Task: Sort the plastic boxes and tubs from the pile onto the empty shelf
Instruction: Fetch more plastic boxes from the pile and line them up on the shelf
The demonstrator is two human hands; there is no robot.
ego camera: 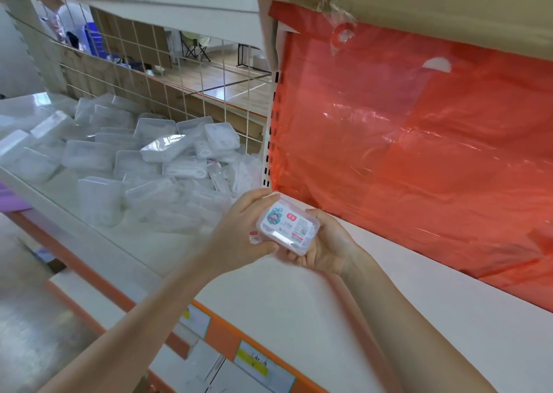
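Note:
A small clear plastic box [287, 226] with a printed label on its lid is held between both hands, just above the white shelf [404, 297] at its left end. My left hand [244, 231] grips the box's left side, with another labelled piece partly hidden under its fingers. Cupped beneath the box, my right hand [326, 247] holds its right end. A pile of clear plastic boxes [143, 165] covers the neighbouring shelf section to the left.
A red plastic sheet [419, 153] hangs behind the white shelf under a cardboard-covered upper shelf [434, 6]. A white perforated upright [270, 135] separates the two sections, and a wire grid [179, 72] backs the pile. Orange price strips [227, 335] edge the shelf front.

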